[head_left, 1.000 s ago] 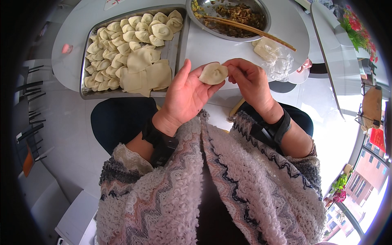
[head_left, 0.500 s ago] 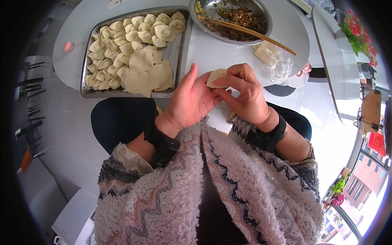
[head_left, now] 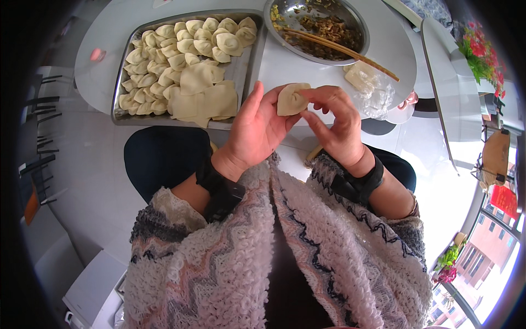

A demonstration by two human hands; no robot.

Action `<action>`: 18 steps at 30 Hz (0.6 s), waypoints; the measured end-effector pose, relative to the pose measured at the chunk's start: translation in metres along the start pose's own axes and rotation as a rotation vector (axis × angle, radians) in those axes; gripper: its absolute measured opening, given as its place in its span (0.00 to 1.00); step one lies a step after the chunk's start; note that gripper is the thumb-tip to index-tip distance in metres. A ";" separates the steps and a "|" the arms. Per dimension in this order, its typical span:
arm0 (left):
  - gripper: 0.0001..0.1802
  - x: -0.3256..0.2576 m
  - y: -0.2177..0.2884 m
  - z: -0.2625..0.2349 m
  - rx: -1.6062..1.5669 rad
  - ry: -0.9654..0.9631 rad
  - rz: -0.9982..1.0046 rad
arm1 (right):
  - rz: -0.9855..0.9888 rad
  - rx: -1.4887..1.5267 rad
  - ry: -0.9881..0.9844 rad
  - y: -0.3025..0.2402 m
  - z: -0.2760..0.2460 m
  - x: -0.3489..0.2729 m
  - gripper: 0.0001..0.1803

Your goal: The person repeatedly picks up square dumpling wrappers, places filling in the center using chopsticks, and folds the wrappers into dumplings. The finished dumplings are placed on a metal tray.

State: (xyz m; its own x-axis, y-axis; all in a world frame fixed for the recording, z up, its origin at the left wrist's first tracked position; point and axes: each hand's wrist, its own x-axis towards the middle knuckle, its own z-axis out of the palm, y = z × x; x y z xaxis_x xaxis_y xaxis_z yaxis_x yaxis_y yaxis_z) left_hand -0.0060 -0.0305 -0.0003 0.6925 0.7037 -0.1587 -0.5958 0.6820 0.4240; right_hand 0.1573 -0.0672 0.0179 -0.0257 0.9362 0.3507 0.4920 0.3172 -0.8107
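A folded wonton (head_left: pixel 290 101) of pale dough, its filled middle showing as a bump, rests on the fingers of my left hand (head_left: pixel 253 126). That palm faces up, with the thumb standing away from the dough. From the other side my right hand (head_left: pixel 337 125) has its bent forefinger on the wonton's right part and its thumb close to the lower right edge. Beyond my left hand, a metal tray (head_left: pixel 247 66) carries rows of folded wontons (head_left: pixel 159 60) and, at its near right, a pile of flat wrappers (head_left: pixel 205 101).
A steel bowl (head_left: pixel 366 33) of chopped filling stands at the far right, wooden chopsticks (head_left: pixel 350 53) lying across it. Near it, on the table (head_left: pixel 98 82), is a clear plastic bag (head_left: pixel 375 96) with a pale block. A dark stool seat (head_left: pixel 164 159) is below the tray.
The wonton has turned so that its broad folded face shows more fully. My right fingers have loosened from a tight pinch and shifted slightly right; my left hand stays beneath it.
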 end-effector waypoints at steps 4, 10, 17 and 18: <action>0.38 0.000 -0.001 0.002 0.035 0.046 0.060 | 0.364 0.253 0.082 0.002 0.003 0.000 0.08; 0.37 0.000 -0.002 0.001 0.070 0.029 0.080 | 0.511 0.187 -0.176 0.006 -0.002 -0.002 0.06; 0.36 0.000 -0.004 -0.001 0.107 -0.004 0.066 | 0.437 0.218 -0.106 0.012 0.002 -0.003 0.07; 0.36 0.000 -0.004 -0.001 0.117 -0.012 0.066 | 0.432 0.225 -0.106 0.012 0.002 -0.004 0.07</action>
State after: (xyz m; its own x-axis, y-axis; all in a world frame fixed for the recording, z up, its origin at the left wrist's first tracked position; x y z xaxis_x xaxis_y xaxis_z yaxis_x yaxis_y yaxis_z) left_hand -0.0043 -0.0332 -0.0031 0.6590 0.7431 -0.1164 -0.5890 0.6060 0.5346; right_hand 0.1614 -0.0667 0.0057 0.0455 0.9958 -0.0796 0.2779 -0.0891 -0.9565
